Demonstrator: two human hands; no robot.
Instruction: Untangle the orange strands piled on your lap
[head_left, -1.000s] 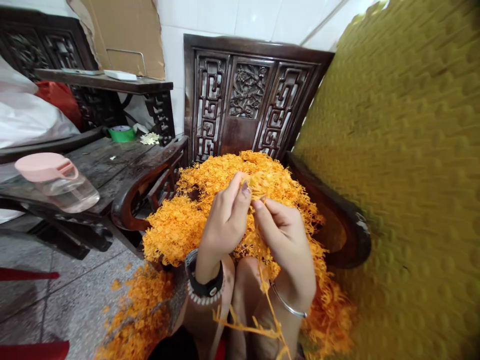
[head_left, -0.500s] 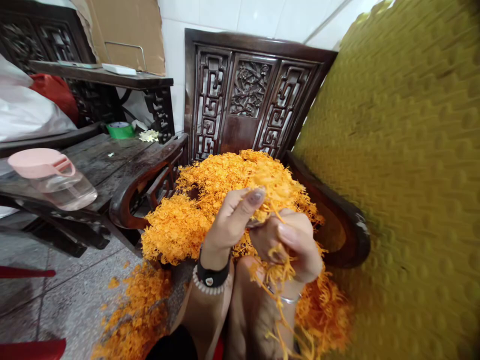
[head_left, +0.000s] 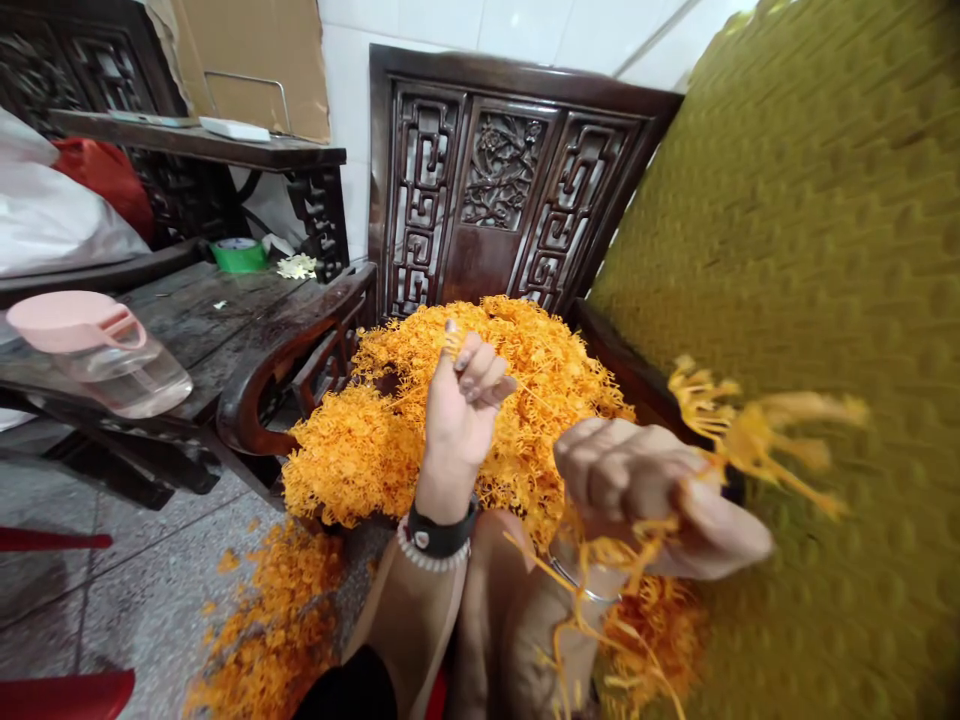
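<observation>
There goes the right hand (head_left: 645, 495), clenched on a tangle of orange strands (head_left: 750, 440) out over the yellow cushion (head_left: 825, 250), while the left hand (head_left: 461, 415) curls above the orange heap (head_left: 547, 350), its grip impossible to call.

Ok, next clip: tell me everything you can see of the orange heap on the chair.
The orange heap is a dense, fluffy mass of fine branching strands; its material cannot be told. It fills the seat of a dark carved wooden chair, touching the fretwork back and curved arm, around the person's knees. A loose spill lies on the speckled floor. The right hand pinches a tuft above it; the left hand hovers over it.
</observation>
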